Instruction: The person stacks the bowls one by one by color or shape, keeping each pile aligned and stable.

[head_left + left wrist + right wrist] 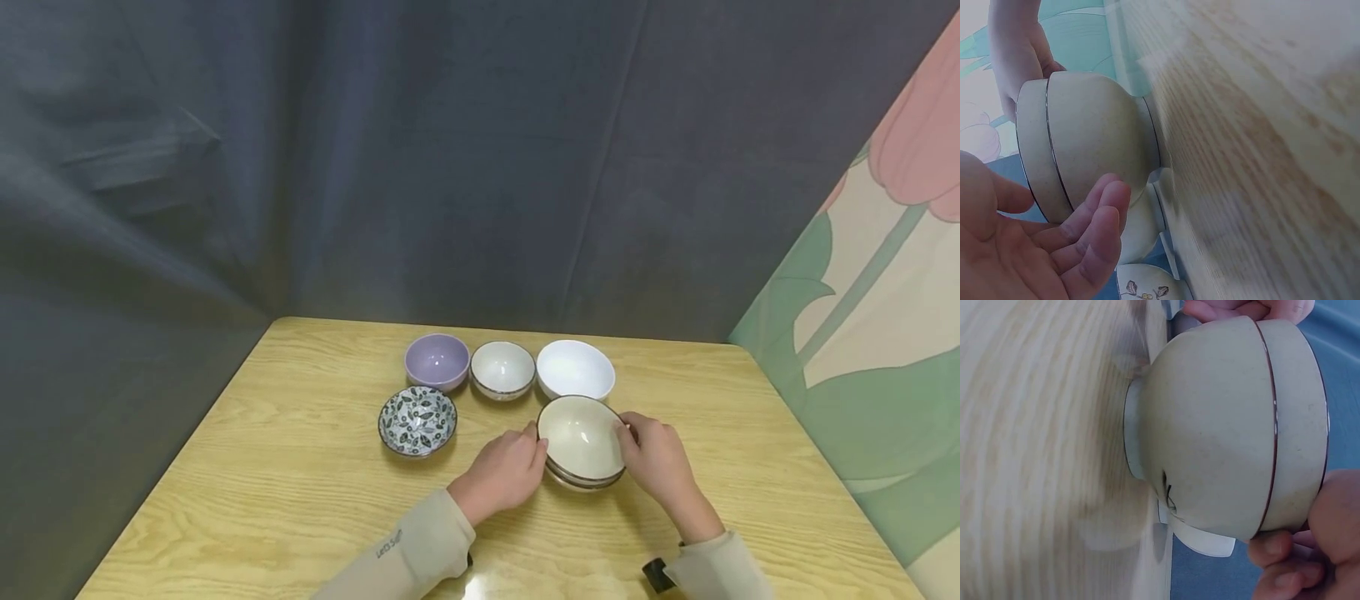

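Observation:
Two cream bowls with dark rims (pixel 583 437), one nested inside the other, are held between both hands. At the stack's left side, my left hand (pixel 508 468) has its thumb at the upper rim and its fingers against the outer wall. On the opposite side my right hand (pixel 657 457) pinches the rim, thumb above and fingers below the upper edge. The right wrist view shows the lower bowl (pixel 1210 425) with its foot close to the tabletop and a small dark mark on its wall.
Behind the stack stands a white bowl (pixel 576 369). To its left are a pale bowl with a dark rim (pixel 502 369) and a purple bowl (pixel 437 362). A leaf-patterned bowl (pixel 417 421) sits nearer on the wooden table (pixel 300 467). A dark curtain (pixel 465 167) hangs behind.

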Action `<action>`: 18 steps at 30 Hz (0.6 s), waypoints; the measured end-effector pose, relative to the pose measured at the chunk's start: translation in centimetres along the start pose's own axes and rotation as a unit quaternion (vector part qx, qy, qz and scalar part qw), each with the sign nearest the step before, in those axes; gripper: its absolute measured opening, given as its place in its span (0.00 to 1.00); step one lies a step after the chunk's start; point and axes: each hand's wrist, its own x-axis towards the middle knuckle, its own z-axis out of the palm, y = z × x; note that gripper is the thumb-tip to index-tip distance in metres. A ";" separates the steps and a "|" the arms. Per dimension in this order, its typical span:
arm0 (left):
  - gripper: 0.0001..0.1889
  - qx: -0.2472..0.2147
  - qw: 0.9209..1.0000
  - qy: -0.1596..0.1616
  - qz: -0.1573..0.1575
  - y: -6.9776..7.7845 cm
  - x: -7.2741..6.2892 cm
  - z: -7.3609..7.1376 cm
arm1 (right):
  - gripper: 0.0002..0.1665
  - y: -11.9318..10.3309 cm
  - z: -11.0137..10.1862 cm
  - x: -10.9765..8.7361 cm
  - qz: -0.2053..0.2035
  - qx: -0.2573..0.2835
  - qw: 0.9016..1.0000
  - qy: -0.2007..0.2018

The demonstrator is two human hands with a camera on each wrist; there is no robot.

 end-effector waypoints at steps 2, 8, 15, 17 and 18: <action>0.23 -0.008 1.000 0.006 -0.002 0.0 0.1 0.0 | 0.15 0.0 0.1 0.0 0.003 -0.002 1.000 0.002; 0.20 -0.030 0.999 0.025 -0.019 0.2 0.5 0.0 | 0.16 -0.1 0.1 -0.2 0.015 0.003 1.000 0.000; 0.18 -0.027 0.998 0.039 -0.043 0.5 1.2 0.3 | 0.16 -0.4 0.1 -0.2 0.015 -0.001 1.000 0.000; 0.17 -0.028 0.998 0.037 -0.048 0.5 1.3 0.3 | 0.17 -0.5 0.1 -0.2 0.016 -0.005 1.000 -0.001; 0.17 -0.029 0.998 0.036 -0.050 0.5 1.3 0.4 | 0.17 -0.6 0.1 -0.2 0.016 -0.006 1.000 -0.001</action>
